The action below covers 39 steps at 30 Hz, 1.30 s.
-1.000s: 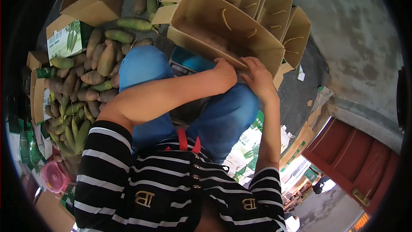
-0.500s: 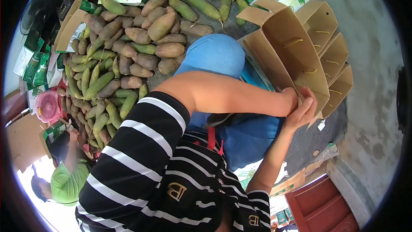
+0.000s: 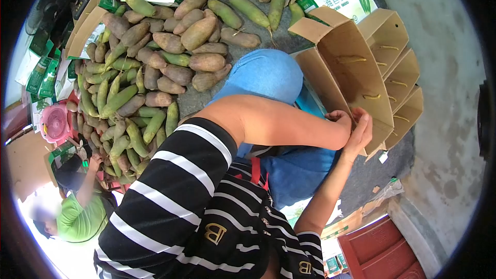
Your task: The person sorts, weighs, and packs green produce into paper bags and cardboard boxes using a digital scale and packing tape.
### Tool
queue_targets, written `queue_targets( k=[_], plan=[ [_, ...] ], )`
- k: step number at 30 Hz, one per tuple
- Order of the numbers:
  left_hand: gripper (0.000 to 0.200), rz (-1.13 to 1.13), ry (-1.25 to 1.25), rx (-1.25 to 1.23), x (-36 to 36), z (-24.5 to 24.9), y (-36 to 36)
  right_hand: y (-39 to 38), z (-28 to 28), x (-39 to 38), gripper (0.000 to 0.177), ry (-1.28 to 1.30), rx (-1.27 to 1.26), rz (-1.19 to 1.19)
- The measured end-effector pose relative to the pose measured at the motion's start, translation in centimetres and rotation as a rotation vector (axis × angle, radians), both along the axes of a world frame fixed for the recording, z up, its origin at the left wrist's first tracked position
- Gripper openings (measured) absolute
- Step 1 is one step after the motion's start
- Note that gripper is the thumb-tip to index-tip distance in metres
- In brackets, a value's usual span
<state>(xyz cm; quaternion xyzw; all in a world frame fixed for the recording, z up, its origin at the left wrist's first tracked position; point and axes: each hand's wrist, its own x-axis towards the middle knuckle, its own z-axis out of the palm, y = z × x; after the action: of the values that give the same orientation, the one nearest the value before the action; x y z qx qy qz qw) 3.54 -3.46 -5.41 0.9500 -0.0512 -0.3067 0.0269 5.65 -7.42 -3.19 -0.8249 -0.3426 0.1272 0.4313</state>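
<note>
An open cardboard box (image 3: 356, 62) with yellow cord handles stands tilted at the right of the head view, its mouth facing me. My left hand (image 3: 339, 118) reaches across from the left, its fingers curled at the near edge of this box. Just beside it, my right hand (image 3: 360, 133) is closed on the same edge, thumb and fingers pressed at the cardboard. The two hands nearly touch, and their fingertips are partly hidden. My blue-trousered knee (image 3: 266, 72) is left of the box.
A large pile of green and brownish radishes (image 3: 178, 44) covers the floor at left. More open boxes (image 3: 403, 77) nest behind the near one. Printed cartons (image 3: 338, 0) stand at the back. A person in a green shirt (image 3: 82, 219) works at lower left, near a pink basin (image 3: 56, 123).
The view has shifted slightly, so the boxes and pile sit a little lower. My left hand has drawn back a little along the box edge, while my right hand stays at it.
</note>
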Motion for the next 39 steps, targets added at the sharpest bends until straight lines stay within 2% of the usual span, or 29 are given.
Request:
queue_targets(
  k=[3,16,39],
  plan=[
    [0.027,0.006,0.017,0.029,0.3,0.0,-0.1,0.3,-0.4,0.1,0.034,-0.022,-0.075,0.005],
    [0.028,0.080,0.123,0.142,-0.1,-0.2,0.0,0.5,-0.6,0.4,0.033,-0.074,-0.127,0.005],
    [0.030,0.147,0.251,0.296,-0.4,-0.1,-1.0,0.4,-1.2,0.6,0.031,-0.025,-0.087,-0.007]
  ],
)
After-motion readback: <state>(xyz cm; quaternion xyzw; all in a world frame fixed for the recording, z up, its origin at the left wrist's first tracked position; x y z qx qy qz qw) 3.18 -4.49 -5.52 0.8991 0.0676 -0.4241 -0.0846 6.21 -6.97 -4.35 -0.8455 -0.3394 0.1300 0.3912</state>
